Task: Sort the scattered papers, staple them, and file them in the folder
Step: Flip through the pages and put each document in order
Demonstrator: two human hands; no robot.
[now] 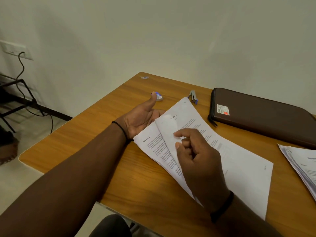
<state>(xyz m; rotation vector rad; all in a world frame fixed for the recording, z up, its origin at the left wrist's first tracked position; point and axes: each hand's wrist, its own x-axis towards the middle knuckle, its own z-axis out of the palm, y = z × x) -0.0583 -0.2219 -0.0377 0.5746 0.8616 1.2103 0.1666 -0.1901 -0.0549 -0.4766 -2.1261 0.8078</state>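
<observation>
Wooden table [109, 151]: light brown grain, rounded corners, set against pale wall [153, 31]. Small sticker [144, 77] on table's far corner. Wall socket plate [16, 49] well left of table, dark cable [21, 65] hanging from it toward floor. Dark metal frame [18, 100] left of table, below socket. Dark rounded shape [111, 225] at table's near edge, unclear.

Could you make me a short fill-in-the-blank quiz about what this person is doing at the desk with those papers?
1. The left hand lies palm up beneath the held sheets, while the ____ hand pinches the top page.
2. The heading readable on the lower page says Section ____.
3. The stapler stands on the table between the staple box and the brown ____.

Missing words: right; 2; folder
</observation>
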